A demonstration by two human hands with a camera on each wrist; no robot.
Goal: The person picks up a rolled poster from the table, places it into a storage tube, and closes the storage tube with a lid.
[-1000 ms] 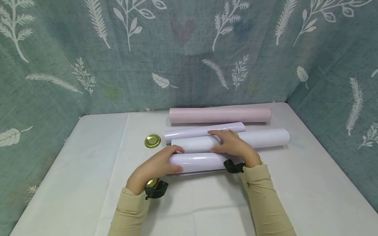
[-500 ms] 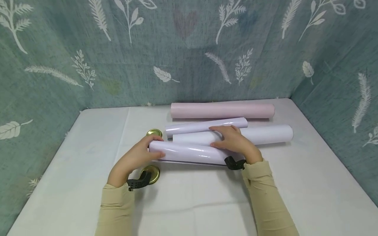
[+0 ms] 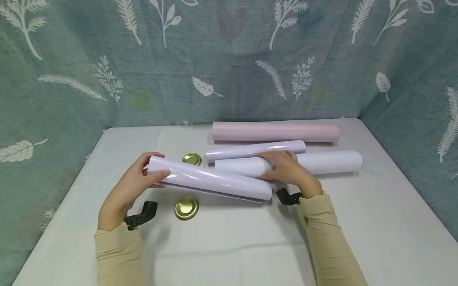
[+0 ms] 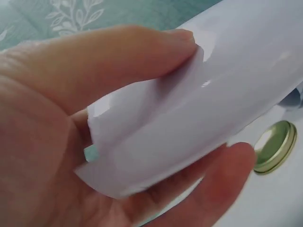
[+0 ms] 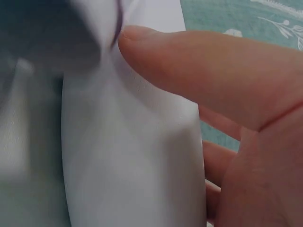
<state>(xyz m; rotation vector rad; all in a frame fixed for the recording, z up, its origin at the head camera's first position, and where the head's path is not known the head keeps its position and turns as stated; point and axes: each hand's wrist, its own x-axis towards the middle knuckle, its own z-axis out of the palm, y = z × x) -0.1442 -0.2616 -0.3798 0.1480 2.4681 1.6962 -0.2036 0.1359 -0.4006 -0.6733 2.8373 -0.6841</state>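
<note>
My left hand (image 3: pixel 130 184) grips the left end of a glossy white roll of sheet material (image 3: pixel 211 180), thumb on the near side and fingers behind. The roll slants, left end raised, over the table. In the left wrist view its end (image 4: pixel 156 151) is hollow, with a loose sheet edge. My right hand (image 3: pixel 288 169) holds a thicker matte white roll (image 3: pixel 330 162) around its middle, thumb toward me; in the right wrist view the fingers pass behind that roll (image 5: pixel 132 161). A thinner glossy roll (image 3: pixel 239 151) lies just behind it.
A pink roll (image 3: pixel 275 132) lies at the back of the white-covered table (image 3: pixel 375 222). Two gold jar lids lie on the left: one lid (image 3: pixel 192 158) behind the glossy roll, another lid (image 3: pixel 186 208) in front. A leaf-patterned green cloth (image 3: pixel 161 87) stands around the table.
My left hand has moved left, taking the glossy roll out from in front of the matte roll and lifting its left end. The front lid has come into full view. My right hand stays on the matte roll.
</note>
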